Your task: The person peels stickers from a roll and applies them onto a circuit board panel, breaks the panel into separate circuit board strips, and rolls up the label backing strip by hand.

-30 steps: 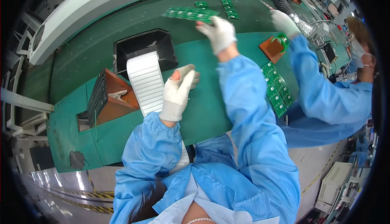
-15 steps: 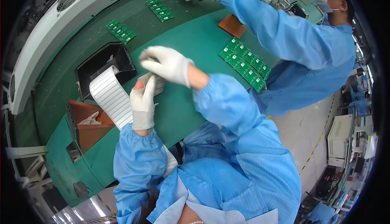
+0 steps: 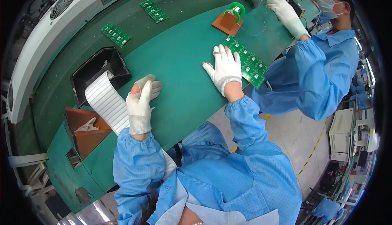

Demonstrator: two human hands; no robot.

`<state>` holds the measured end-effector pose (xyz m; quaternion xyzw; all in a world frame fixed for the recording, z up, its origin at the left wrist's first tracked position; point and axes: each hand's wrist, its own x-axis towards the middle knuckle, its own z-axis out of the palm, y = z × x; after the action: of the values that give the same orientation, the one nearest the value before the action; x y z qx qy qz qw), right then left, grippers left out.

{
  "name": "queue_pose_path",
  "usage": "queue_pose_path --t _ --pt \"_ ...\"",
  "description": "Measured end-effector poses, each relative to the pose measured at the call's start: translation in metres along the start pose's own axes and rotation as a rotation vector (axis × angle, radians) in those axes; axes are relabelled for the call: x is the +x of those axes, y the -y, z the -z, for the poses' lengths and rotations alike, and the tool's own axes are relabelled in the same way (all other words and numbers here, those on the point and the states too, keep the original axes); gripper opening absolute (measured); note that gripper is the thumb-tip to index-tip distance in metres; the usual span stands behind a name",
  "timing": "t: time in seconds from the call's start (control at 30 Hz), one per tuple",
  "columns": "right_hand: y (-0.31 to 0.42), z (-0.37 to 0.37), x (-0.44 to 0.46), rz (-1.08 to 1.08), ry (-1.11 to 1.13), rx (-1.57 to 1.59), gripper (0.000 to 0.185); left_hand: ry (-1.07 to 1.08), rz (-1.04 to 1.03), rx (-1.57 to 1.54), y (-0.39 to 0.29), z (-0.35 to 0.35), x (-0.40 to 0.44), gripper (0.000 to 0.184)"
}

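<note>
Reaching right hand [image 3: 225, 68]: you moved it across to the green boards [image 3: 252, 66], thumb splayed, gripping nothing.
Left hand [image 3: 141, 100]: you kept it half open, seemingly empty.

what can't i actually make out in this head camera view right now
All in the head view:
Green rectangular circuit boards: near edge partly covered by the white-gloved right hand; their printed markings are too small to read.
White-gloved left hand: its palm is turned away, so anything held there is hidden.
Long white ribbed strip: a stretch disappears behind the blue fabric left sleeve.
Open black bin: floor partly hidden by the strip.
</note>
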<state>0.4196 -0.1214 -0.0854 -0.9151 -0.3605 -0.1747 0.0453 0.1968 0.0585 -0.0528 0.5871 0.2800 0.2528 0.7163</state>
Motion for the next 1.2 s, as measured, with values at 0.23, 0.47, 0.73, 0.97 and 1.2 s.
queue_pose_path --t 0.23,0.47,0.73,0.97,1.2 --pt "0.021 0.021 -0.015 0.066 -0.176 0.181 0.057 0.009 0.01 0.014 0.0 0.001 -0.002 0.048" --pt "0.013 0.036 -0.037 0.091 -0.223 0.239 0.048 0.016 0.014 0.026 -0.001 0.001 -0.002 0.048" --pt "-0.064 0.033 -0.059 -0.078 -0.31 0.089 0.05 0.033 0.014 0.044 -0.002 -0.001 -0.004 0.048" --pt "-0.055 0.034 -0.056 -0.021 -0.205 0.118 0.06 0.015 0.033 0.07 -0.005 -0.003 -0.006 0.045" --pt "0.053 0.055 -0.023 0.308 -0.144 0.449 0.052 0.014 -0.16 0.114 0.015 0.003 -0.005 0.031"
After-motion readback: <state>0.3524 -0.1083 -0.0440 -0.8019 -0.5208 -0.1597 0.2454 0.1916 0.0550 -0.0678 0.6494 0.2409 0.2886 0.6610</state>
